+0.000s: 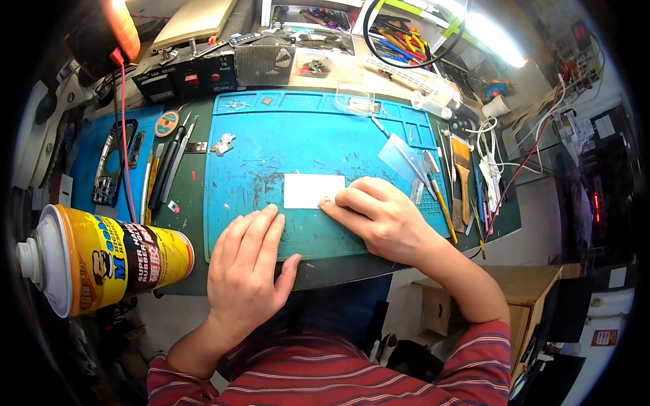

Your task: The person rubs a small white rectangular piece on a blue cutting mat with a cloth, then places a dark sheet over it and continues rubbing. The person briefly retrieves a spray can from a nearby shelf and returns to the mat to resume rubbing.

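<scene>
A white rectangular card (308,191) lies flat on the blue work mat (271,135), near its middle. My right hand (389,220) is closed, thumb and fingers pinched together at the card's lower right corner. Whether they grip the card itself or something small on it I cannot make out. My left hand (247,260) rests palm down over the mat's front edge, fingers stretched out. Its fingertips stop just short of the card's lower left corner and it holds nothing.
A yellow and black spray can (122,260) stands at the left. Black tweezers (169,162) and a phone frame (112,166) lie left of the mat. A clear plastic sheet (401,159), a yellow-handled tool (443,210) and a brush (462,169) lie right. A black power box (189,78) stands behind.
</scene>
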`<state>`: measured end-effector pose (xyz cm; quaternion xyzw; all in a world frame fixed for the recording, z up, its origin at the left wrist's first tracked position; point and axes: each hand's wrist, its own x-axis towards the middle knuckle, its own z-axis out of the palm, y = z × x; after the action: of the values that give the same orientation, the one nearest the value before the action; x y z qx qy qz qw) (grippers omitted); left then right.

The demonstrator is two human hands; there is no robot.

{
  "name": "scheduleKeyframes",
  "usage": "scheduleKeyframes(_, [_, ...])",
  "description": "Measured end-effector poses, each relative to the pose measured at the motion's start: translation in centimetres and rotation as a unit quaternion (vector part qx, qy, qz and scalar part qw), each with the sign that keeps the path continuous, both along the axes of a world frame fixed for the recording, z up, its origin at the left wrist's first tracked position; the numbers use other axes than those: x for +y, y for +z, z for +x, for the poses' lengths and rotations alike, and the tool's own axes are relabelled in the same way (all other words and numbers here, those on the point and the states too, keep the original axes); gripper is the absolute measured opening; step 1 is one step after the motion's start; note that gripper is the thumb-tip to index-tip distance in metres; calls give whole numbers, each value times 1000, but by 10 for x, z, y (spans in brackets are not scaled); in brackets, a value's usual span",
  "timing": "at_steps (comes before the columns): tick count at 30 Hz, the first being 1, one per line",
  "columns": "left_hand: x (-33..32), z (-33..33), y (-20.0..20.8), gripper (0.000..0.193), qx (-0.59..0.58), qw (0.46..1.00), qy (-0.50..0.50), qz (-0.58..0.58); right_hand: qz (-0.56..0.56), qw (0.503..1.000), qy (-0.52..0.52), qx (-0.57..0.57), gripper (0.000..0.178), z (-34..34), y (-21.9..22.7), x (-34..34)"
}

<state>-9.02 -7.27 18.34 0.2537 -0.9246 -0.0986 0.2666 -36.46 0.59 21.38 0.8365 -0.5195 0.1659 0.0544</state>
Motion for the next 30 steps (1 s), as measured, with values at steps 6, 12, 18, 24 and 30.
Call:
scheduleKeyframes(6, [0,1,2,57,-11,1000,3,-5,13,1000,-14,4,58,-5,4,8])
scheduleKeyframes(12, [-2,1,1,57,-3,1000,-2,-3,10,999,-6,37,47,-8,5,7])
scheduleKeyframes(18, [-1,2,2,57,-9,1000,-1,-9,-4,1000,4,14,46,2,2,1])
scheduleKeyframes(24, [0,1,0,57,-14,1000,-1,-8,3,1000,-7,10,52,3,2,2])
scheduleKeyframes(30, [0,2,2,57,-14,1000,5,-9,0,1000,-1,18,45,-8,1,8])
